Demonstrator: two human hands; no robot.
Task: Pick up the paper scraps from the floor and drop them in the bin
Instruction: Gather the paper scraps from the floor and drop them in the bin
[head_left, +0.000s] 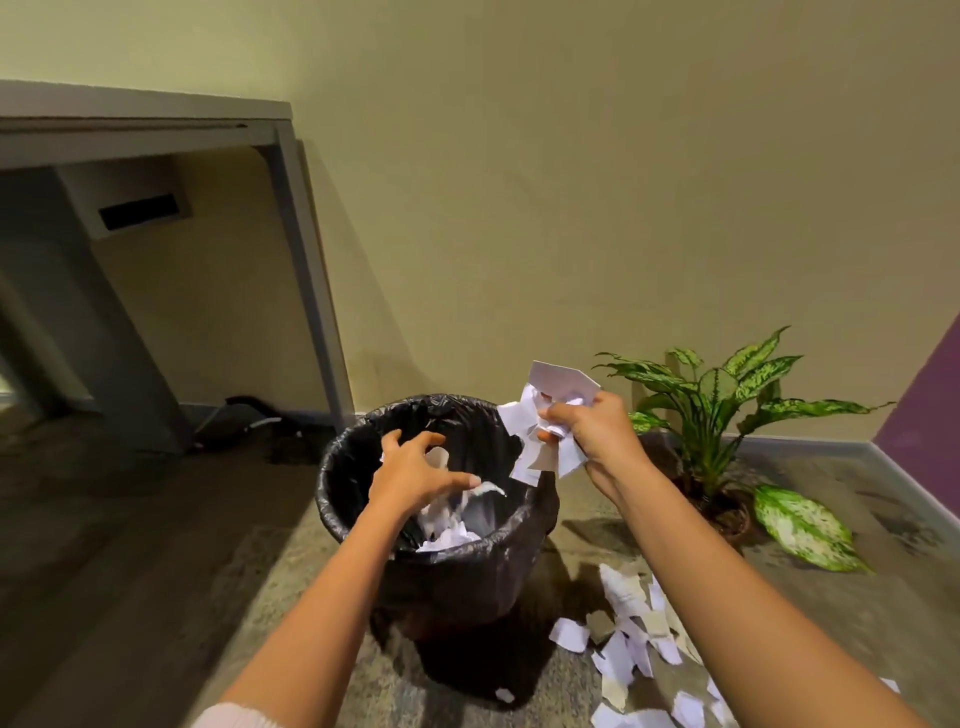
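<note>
A round bin (483, 566) lined with a black bag stands on the floor in front of me. My left hand (415, 473) hovers over its mouth with fingers spread, and blurred white scraps (457, 514) fall below it onto paper lying inside. My right hand (597, 431) grips a crumpled bunch of white paper scraps (540, 415) just above the bin's right rim. Several more torn scraps (634, 644) lie scattered on the floor to the right of the bin.
A potted plant (727, 405) with green speckled leaves stands right of the bin against the beige wall. A grey desk (156, 135) stands at the left, with a dark object on the floor under it. A purple wall edge (930, 395) is at far right.
</note>
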